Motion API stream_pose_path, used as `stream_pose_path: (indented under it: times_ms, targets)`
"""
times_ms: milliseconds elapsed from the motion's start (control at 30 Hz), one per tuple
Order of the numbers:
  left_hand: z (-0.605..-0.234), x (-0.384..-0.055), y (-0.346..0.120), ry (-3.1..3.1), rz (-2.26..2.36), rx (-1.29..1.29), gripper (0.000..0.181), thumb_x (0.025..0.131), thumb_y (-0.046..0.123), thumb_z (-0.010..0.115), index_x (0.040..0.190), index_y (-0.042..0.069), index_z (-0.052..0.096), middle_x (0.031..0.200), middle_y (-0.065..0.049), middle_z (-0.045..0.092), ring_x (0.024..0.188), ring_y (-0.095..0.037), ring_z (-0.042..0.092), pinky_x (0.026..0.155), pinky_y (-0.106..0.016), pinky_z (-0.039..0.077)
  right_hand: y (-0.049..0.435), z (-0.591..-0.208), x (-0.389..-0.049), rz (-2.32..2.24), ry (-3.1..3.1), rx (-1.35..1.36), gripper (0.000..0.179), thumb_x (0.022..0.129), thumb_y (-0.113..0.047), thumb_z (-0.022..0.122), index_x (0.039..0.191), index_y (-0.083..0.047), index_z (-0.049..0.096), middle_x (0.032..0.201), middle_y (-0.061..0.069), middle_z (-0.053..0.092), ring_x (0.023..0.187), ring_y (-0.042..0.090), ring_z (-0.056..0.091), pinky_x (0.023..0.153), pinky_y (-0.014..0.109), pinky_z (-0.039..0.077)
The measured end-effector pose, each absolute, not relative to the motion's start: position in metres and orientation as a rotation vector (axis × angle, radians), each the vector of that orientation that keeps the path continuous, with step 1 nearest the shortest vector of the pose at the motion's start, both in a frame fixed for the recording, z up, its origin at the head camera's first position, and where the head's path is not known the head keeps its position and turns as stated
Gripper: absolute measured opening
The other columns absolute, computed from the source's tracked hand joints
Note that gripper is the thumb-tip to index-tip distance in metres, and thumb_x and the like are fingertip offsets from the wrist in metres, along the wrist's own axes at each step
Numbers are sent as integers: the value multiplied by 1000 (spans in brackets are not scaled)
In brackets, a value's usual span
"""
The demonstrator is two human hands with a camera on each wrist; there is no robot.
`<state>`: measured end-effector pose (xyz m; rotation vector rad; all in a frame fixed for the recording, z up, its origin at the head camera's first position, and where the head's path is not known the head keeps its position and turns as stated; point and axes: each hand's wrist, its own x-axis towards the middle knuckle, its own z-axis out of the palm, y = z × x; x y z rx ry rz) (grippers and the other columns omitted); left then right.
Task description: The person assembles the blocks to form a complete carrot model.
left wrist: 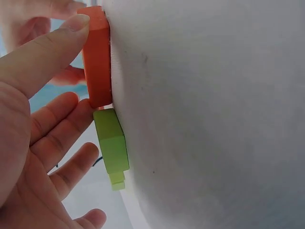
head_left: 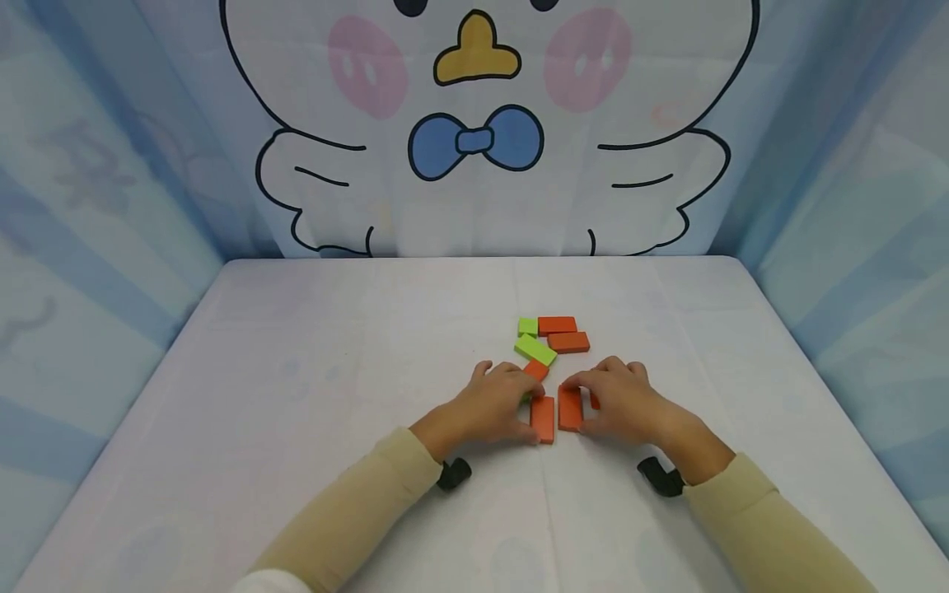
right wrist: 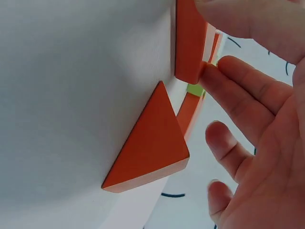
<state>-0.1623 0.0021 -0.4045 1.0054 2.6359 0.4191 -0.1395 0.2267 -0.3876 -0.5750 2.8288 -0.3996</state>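
My left hand (head_left: 495,403) pinches an orange rectangular block (head_left: 543,420) lengthwise, thumb at the near end and fingertips at the far end. To its right, my right hand (head_left: 623,399) holds a second orange block (head_left: 570,409) the same way. A narrow gap separates the two blocks in the head view. Beside the right hand stands an orange triangular block (right wrist: 150,143), mostly covered by that hand from above. A green block (left wrist: 112,138) lies just past the left-hand block, largely hidden under the fingers in the head view.
Farther off lie an orange block (head_left: 537,370), a long green block (head_left: 535,350), a small green block (head_left: 527,327) and two orange blocks, one (head_left: 557,326) behind the other (head_left: 568,343). The white-covered table (head_left: 356,346) meets printed curtains (head_left: 474,206) at its back and sides.
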Motion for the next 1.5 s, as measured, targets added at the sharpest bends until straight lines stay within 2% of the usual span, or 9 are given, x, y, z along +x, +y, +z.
stream_pose_path:
  times_ms: [100, 200, 400, 533, 633, 867, 1100, 1267, 1500]
  targets:
    - [-405, -162, 3, 2639, 413, 1000, 54, 83, 45, 81, 128, 21, 64, 119, 11, 62, 131, -19, 42, 112, -58, 20, 227, -387, -132, -400, 2814, -620, 48, 79, -24, 83, 124, -14, 69, 93, -6, 58, 102, 25, 48, 80, 45, 34]
    - [-405, -161, 5, 2648, 410, 1000, 54, 82, 45, 82, 126, 20, 65, 117, 11, 62, 129, -18, 43, 112, -58, 21, 227, -387, -125, -399, 2791, -657, 48, 80, -23, 84, 124, -12, 68, 100, -6, 62, 96, 20, 50, 80, 41, 40]
    - [-407, -156, 9, 2662, 404, 1037, 56, 81, 47, 82, 126, 20, 65, 115, 11, 62, 124, -16, 47, 110, -57, 24, 231, -386, -113, -437, 2726, -620, 49, 83, -21, 82, 128, -10, 65, 121, 2, 65, 108, 25, 60, 92, 47, 50]
    - [-408, -151, 15, 2665, 413, 1043, 57, 80, 48, 82, 127, 19, 66, 114, 12, 63, 114, -14, 49, 99, -44, 33, 238, -387, -111, -518, 2713, -610, 49, 83, -18, 81, 128, -9, 64, 122, 4, 64, 107, 26, 60, 91, 49, 50]
    - [-409, -148, 20, 2667, 421, 1061, 57, 80, 46, 83, 127, 17, 67, 114, 9, 65, 108, -14, 51, 90, -35, 37, 245, -391, -112, -584, 2703, -628, 50, 83, -17, 81, 129, -7, 63, 124, 6, 63, 113, 29, 59, 95, 51, 47]
    - [-409, -142, 28, 2579, 544, 993, 57, 83, 34, 84, 129, 8, 61, 122, -1, 63, 110, -13, 57, 95, -24, 46, 255, -398, -115, -640, 2699, -593, 52, 82, -17, 81, 130, -9, 63, 129, 7, 61, 123, 34, 52, 101, 57, 42]
    - [-410, -142, 34, 2569, 595, 980, 58, 83, 34, 84, 130, 8, 61, 122, -1, 63, 110, -13, 57, 95, -23, 46, 265, -403, -121, -693, 2709, -562, 50, 82, -17, 78, 130, -10, 64, 142, 17, 53, 141, 43, 33, 109, 69, 20]
    - [-410, -143, 41, 2574, 624, 939, 58, 84, 35, 83, 130, 9, 60, 121, 0, 62, 107, -12, 57, 93, -23, 46, 271, -402, -124, -709, 2714, -599, 52, 84, -14, 78, 132, -6, 62, 137, 14, 57, 134, 40, 43, 106, 61, 35]
    - [-409, -145, 47, 2586, 627, 875, 58, 83, 34, 84, 130, 9, 60, 122, 0, 62, 107, -13, 56, 94, -23, 46, 274, -401, -124, -761, 2676, -592, 54, 85, -12, 78, 135, -7, 59, 135, 12, 59, 129, 37, 49, 104, 59, 38]
